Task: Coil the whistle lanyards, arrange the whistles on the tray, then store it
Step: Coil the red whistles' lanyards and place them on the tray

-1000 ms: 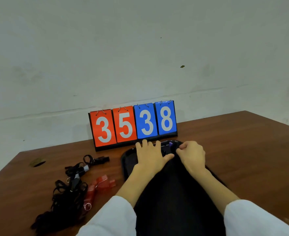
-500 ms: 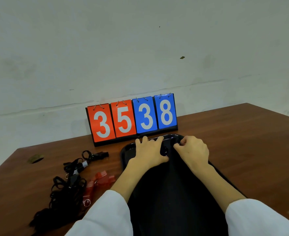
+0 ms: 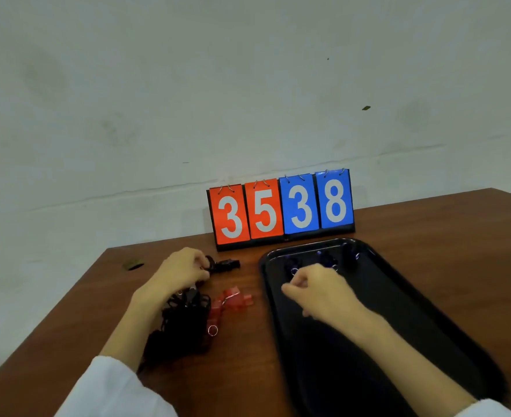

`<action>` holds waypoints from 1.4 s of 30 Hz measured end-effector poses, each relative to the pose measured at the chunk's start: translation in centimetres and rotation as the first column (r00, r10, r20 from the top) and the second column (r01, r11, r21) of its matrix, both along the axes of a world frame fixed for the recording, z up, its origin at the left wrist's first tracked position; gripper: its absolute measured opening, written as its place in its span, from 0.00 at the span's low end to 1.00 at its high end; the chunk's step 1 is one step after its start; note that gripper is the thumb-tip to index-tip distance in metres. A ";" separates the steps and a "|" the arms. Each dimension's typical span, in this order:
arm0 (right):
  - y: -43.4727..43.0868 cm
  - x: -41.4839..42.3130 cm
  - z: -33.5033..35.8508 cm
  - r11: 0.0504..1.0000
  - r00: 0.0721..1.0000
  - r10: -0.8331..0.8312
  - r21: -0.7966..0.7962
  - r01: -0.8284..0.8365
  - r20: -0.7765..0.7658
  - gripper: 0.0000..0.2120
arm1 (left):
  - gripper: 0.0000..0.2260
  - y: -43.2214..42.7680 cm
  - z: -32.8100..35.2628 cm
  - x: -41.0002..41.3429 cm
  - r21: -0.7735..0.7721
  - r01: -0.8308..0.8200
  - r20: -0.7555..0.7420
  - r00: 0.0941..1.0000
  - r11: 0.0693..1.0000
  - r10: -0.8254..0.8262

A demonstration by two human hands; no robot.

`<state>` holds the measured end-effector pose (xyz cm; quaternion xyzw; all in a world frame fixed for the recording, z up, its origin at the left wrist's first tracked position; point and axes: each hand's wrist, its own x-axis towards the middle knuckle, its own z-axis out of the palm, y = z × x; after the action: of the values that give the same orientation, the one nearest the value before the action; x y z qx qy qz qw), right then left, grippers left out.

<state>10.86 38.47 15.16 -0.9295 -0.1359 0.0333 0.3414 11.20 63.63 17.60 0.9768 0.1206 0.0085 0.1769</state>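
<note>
**Left hand pinches a lanyard as whistles wait on the tray**

A person's left hand (image 3: 182,272) reaches across the wooden surface (image 3: 428,230), its fingers (image 3: 198,261) curled in and pinching the black lanyard (image 3: 209,264) just beside a black whistle (image 3: 228,263) that lies flat near the scoreboard (image 3: 281,209) reading 3538. The wrist lies over a tangle of black lanyards (image 3: 185,323), with red whistles (image 3: 233,299) lying just to its right. The right hand (image 3: 323,291) hangs over the black tray (image 3: 413,311), its fingers folded into a loose fist, thumb against forefinger, with nothing visible between them. Three dark whistles (image 3: 326,260) sit in a row at the tray's far end, just beyond the right hand's knuckles; blur hides their detail. The tray rests on the surface in front of the scoreboard's blue cards. White sleeves (image 3: 110,386) cover both forearms.
</note>
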 end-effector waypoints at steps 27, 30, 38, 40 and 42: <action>1.0 -2.8 0.1 0.441 0.895 0.282 0.875 0.200 -0.347 0.11 | 0.05 -7.9 0.7 -2.8 -0.067 0.505 0.354 0.819 0.861 -0.452; 0.6 -2.7 0.0 0.319 0.901 0.220 0.901 0.296 -0.374 0.09 | 0.08 -9.2 0.0 -2.8 0.001 0.530 0.384 0.783 0.848 -0.489; -1.3 -1.5 2.2 -0.159 0.800 0.478 0.860 0.484 -0.362 0.13 | 0.03 -6.1 -0.1 -1.8 -0.369 0.378 0.136 0.926 0.849 -0.353; -2.5 -1.2 2.3 -0.080 0.819 0.460 0.902 0.424 -0.344 0.15 | 0.03 -4.3 -0.1 -1.1 -0.483 0.213 0.147 0.976 0.849 -0.162; -3.4 -0.8 2.2 0.213 0.878 0.312 0.927 0.309 -0.364 0.18 | 0.04 -2.7 0.3 -0.6 -0.618 0.077 0.147 0.989 0.782 0.019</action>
<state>10.07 35.09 17.35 -0.4637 -0.0376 0.1696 0.8688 10.55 60.94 17.85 0.8623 0.0883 0.0367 0.4973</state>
